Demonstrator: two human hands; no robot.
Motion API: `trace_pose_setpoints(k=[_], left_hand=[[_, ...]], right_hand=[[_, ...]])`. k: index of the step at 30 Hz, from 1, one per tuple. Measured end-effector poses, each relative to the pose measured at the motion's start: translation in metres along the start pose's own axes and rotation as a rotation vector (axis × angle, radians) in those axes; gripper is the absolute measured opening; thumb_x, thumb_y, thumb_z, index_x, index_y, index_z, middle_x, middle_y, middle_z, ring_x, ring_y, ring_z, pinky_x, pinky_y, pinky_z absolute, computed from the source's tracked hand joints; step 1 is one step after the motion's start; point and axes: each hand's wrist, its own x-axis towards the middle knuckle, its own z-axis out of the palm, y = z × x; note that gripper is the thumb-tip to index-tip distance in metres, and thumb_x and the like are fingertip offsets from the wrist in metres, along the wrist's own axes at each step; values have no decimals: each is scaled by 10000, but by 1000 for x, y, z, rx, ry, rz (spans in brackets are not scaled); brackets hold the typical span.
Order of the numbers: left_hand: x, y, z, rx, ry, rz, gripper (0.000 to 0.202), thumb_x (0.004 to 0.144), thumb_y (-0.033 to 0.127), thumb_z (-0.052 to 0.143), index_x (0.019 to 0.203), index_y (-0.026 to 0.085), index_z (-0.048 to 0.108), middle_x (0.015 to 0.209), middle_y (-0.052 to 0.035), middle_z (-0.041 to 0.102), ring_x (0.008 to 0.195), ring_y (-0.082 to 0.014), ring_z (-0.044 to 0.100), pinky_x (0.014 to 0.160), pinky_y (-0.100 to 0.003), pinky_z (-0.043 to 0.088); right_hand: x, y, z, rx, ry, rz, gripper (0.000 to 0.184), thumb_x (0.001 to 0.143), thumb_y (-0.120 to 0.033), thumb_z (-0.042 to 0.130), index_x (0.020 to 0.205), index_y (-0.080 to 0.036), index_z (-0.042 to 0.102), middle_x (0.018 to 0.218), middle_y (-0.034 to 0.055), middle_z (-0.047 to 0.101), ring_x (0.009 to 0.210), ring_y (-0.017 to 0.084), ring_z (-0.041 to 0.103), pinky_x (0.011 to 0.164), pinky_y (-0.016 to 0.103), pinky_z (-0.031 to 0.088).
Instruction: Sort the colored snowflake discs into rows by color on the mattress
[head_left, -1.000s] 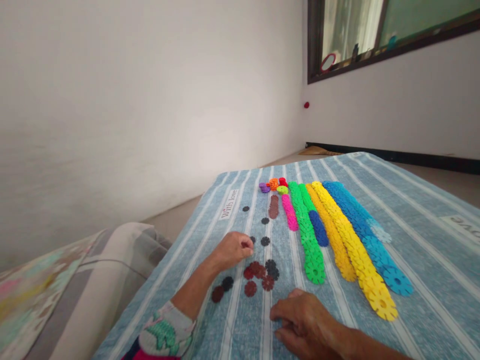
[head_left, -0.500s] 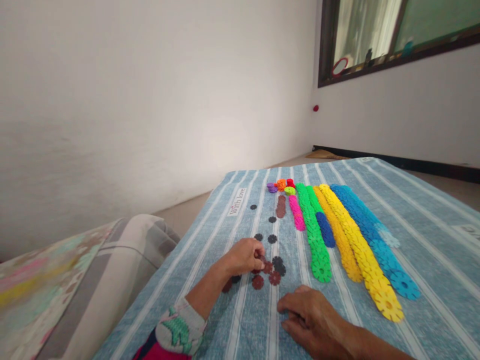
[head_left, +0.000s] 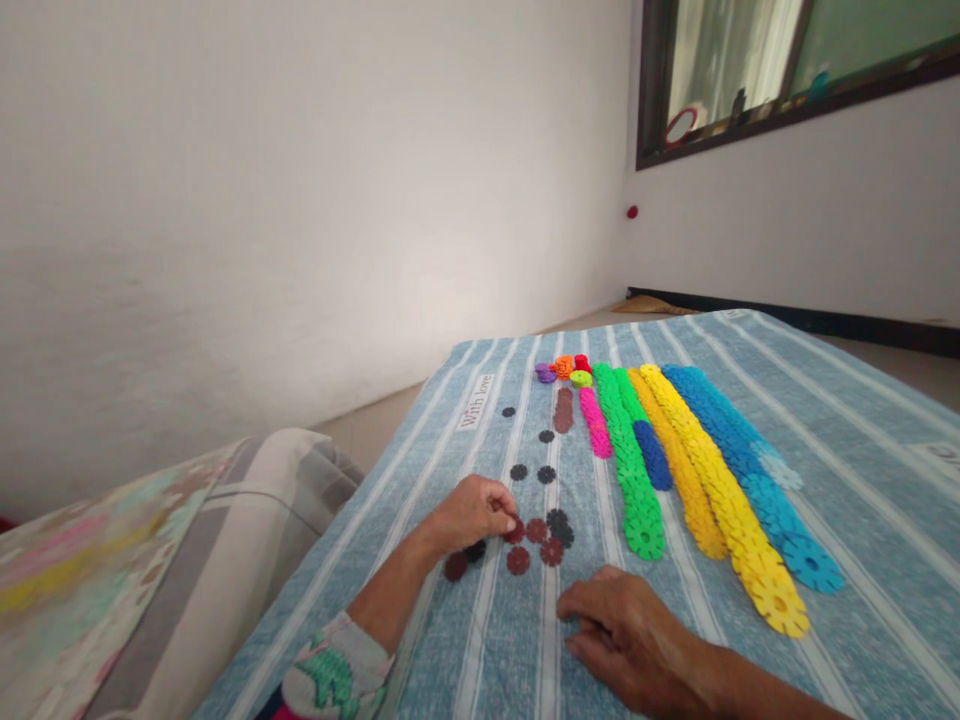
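My left hand (head_left: 472, 512) is curled, its fingertips pinched on a dark red flower-shaped disc (head_left: 514, 531) in a loose cluster of dark red and black discs (head_left: 541, 540) on the blue striped cloth (head_left: 847, 440). My right hand (head_left: 626, 632) rests on the cloth nearer to me, fingers bent and together, just below the cluster; nothing shows in it. Beyond lie long overlapping rows of discs: brown (head_left: 563, 409), pink (head_left: 596, 424), green (head_left: 636, 470), dark blue (head_left: 654, 455), orange (head_left: 686, 480), yellow (head_left: 731, 505) and blue (head_left: 757, 480).
A small heap of purple, orange, red and lime discs (head_left: 564, 370) sits at the rows' far end. Single black discs (head_left: 528, 455) dot the cloth left of the rows. A pillow and patterned fabric (head_left: 187, 570) lie at the left. White walls and a window (head_left: 787, 70) stand behind.
My left hand has come down and toward me from the scattered black discs onto the dark red cluster and pinched a disc. My right hand has hardly shifted.
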Motion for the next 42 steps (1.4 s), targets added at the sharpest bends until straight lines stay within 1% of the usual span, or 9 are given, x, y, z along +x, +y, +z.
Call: trace_pose_setpoints(k=[6,12,17,21,24,28,35,38,42], left_hand=[[-1,-4,4,196,30,-8,273,581,287,643,818,153,650,611,38,586,546,-108,506,540,-218,365],[-4,6,5,283,4,24,130,565,232,620,672,163,593,596,44,548,565,-105,490,516,-207,315],[-6,7,5,168,-21,8,134,550,218,611,636,175,517,501,77,466,485,-83,394,467,-209,249],[-1,6,1,47,-25,0,152,550,241,627,623,167,516,475,77,457,473,-75,384,466,-209,247],[14,10,-3,-26,27,27,157,546,232,637,623,163,519,487,72,486,484,-72,415,488,-205,282],[53,21,-1,-72,136,103,132,563,203,630,634,164,526,507,59,525,491,-85,470,505,-212,334],[125,44,11,189,373,218,39,615,131,614,638,152,591,579,32,584,576,-109,543,555,-219,383],[139,50,14,308,390,208,41,631,118,617,653,150,631,592,27,599,599,-114,553,560,-216,386],[145,54,15,409,396,195,87,653,118,622,708,154,680,637,13,636,655,-127,580,586,-215,395]], right_hand=[[1,-2,-2,-1,3,-11,92,732,-134,506,676,-203,480,586,-38,467,607,135,440,670,261,330],[1,1,-1,-6,15,-23,79,719,-145,523,678,-201,487,585,-36,467,611,137,444,668,257,329],[2,3,0,-38,0,-18,61,713,-146,532,697,-203,517,597,-39,495,606,131,439,671,254,333],[4,6,2,-88,-18,-33,70,701,-143,537,737,-202,550,624,-32,552,613,135,466,667,249,345],[6,9,4,-126,-37,-43,88,690,-149,542,756,-199,572,624,-24,582,603,141,496,670,252,365],[9,15,10,-174,-39,-67,128,659,-140,541,761,-193,598,603,-19,617,556,141,523,689,260,392],[12,33,25,-174,-56,-108,143,694,-215,581,829,-209,629,670,-13,694,592,158,609,727,262,422],[13,39,31,-174,-75,-112,155,699,-225,608,852,-212,629,698,-15,709,603,152,626,761,260,426],[15,41,34,-155,-86,-105,163,711,-215,622,874,-216,634,705,-18,708,620,147,636,793,263,427]])
